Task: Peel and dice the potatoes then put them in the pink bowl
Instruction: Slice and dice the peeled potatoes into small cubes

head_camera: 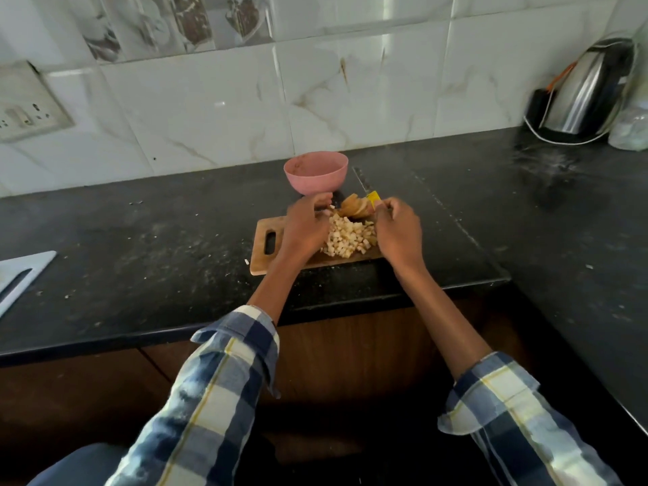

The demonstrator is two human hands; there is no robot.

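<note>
The left hand (pixel 304 229) rests at the left side of a heap of diced potato (pixel 347 236), its fingers (pixel 321 199) curled inward over the far edge of the heap; whether they pinch any pieces cannot be told, since the back of the hand hides the fingertips. The right hand (pixel 398 230) sits at the right side of the heap with its fingers bent into a loose fist; what they hold, if anything, is hidden, though a knife (pixel 364 186) with a yellow handle lies just beyond them, its blade running away across the tabletop (pixel 140 247). Between the two hands, past the dice, lies a pile of brownish potato peel or slices (pixel 354 206), hard to make out. All this sits on a wooden cutting board (pixel 270 240), partly covered by the hands. Just beyond the left fingers stands the pink bowl (pixel 315 172); its inside is barely visible. Far right, a steel kettle (pixel 589 89) stands against the tiled wall, and a white board (pixel 21 271) is cut off at the left edge.
</note>
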